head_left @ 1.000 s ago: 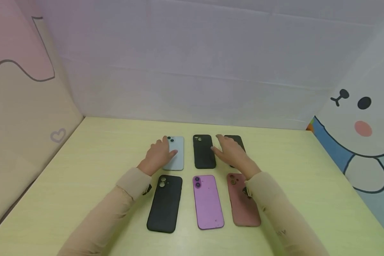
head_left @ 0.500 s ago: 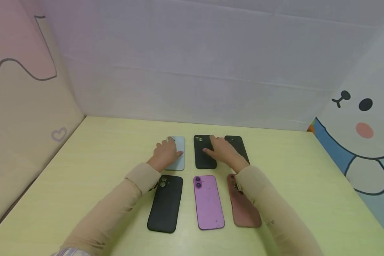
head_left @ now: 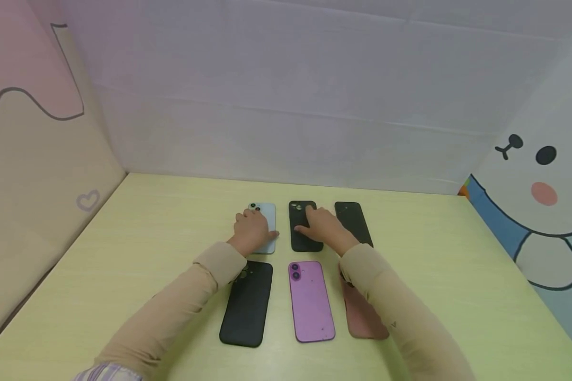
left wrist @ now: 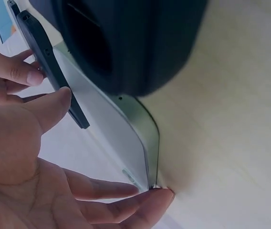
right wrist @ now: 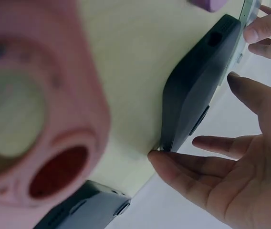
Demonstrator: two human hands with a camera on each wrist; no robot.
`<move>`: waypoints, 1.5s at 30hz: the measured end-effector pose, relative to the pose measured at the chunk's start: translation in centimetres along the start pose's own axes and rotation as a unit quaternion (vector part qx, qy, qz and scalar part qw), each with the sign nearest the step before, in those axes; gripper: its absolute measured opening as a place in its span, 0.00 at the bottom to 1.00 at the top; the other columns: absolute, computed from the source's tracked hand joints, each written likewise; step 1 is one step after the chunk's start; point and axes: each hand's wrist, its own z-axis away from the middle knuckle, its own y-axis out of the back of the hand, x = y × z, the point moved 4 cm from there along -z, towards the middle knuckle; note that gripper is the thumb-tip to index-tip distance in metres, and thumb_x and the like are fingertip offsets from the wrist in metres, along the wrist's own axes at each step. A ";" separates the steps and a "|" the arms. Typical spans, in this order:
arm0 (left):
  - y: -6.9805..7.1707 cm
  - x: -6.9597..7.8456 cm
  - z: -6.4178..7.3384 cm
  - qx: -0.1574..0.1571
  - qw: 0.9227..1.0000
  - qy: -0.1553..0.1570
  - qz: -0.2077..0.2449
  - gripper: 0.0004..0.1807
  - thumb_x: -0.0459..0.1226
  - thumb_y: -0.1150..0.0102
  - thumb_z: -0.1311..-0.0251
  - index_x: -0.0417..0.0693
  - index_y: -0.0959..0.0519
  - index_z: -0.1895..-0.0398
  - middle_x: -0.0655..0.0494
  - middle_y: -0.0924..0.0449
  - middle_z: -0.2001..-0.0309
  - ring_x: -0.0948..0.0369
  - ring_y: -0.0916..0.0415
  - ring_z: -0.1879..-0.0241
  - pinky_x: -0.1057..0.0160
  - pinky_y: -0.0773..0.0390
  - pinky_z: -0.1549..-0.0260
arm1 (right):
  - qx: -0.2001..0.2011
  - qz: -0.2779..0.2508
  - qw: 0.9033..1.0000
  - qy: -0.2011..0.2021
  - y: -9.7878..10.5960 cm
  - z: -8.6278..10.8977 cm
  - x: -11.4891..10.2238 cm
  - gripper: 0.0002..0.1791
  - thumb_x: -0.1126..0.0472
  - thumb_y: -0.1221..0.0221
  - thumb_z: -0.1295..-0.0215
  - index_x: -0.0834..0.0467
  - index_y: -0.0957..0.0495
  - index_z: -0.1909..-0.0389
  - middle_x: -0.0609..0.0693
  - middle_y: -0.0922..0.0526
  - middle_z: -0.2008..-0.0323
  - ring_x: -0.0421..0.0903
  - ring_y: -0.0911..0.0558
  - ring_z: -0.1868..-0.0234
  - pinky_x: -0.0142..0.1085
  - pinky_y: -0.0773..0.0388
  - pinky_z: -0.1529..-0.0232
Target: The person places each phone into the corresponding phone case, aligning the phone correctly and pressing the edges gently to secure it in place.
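Where left hand (head_left: pixel 251 231) touches, phone (head_left: pixel 269 215) looks pale blue; lenses (head_left: pixel 253 205) dark.

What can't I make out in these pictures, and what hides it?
Head view: part of the white phone, behind the left hand.
Head view: part of the far middle black case, behind the right hand.
Head view: most of the camera end of the pink case, covered by the right sleeve.
Left wrist view: part of the near black case, beyond the top edge.
Right wrist view: most of the purple phone, beyond the top edge.
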 end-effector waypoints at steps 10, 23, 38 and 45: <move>-0.1 0.5 -0.1 0.001 1.000 -0.017 0.016 0.36 0.55 0.45 0.43 0.26 0.28 0.51 0.32 0.31 0.55 0.46 0.35 0.57 0.54 0.24 0.63 | 0.001 0.023 0.999 -0.024 -0.5 -0.3 -0.8 0.38 0.40 0.47 0.39 0.67 0.36 0.40 0.67 0.25 0.49 0.63 0.26 0.48 0.49 0.24 0.53; 0.1 0.1 -0.8 -0.012 0.993 0.030 0.109 0.31 0.50 0.36 0.50 0.33 0.26 0.53 0.33 0.36 0.56 0.43 0.37 0.57 0.50 0.27 0.63 | 0.006 -0.009 0.999 -0.049 -0.3 -0.3 -1.2 0.39 0.41 0.43 0.42 0.69 0.35 0.42 0.66 0.26 0.48 0.61 0.27 0.49 0.48 0.25 0.54; 0.1 -1.3 -1.7 -0.019 0.984 0.040 0.173 0.44 0.51 0.26 0.65 0.31 0.31 0.48 0.34 0.38 0.55 0.42 0.38 0.55 0.49 0.27 0.61 | 0.001 -0.100 0.989 -0.105 -0.4 -1.0 0.1 0.54 0.41 0.37 0.49 0.69 0.52 0.33 0.72 0.41 0.39 0.68 0.40 0.38 0.55 0.37 0.40; -0.1 -1.6 -1.8 -0.033 0.980 0.033 0.196 0.47 0.50 0.26 0.65 0.31 0.36 0.45 0.35 0.34 0.53 0.42 0.35 0.53 0.48 0.28 0.58 | -0.010 -0.134 0.984 -0.115 -0.3 -1.3 1.0 0.53 0.43 0.37 0.48 0.70 0.52 0.34 0.68 0.34 0.41 0.63 0.34 0.39 0.51 0.34 0.40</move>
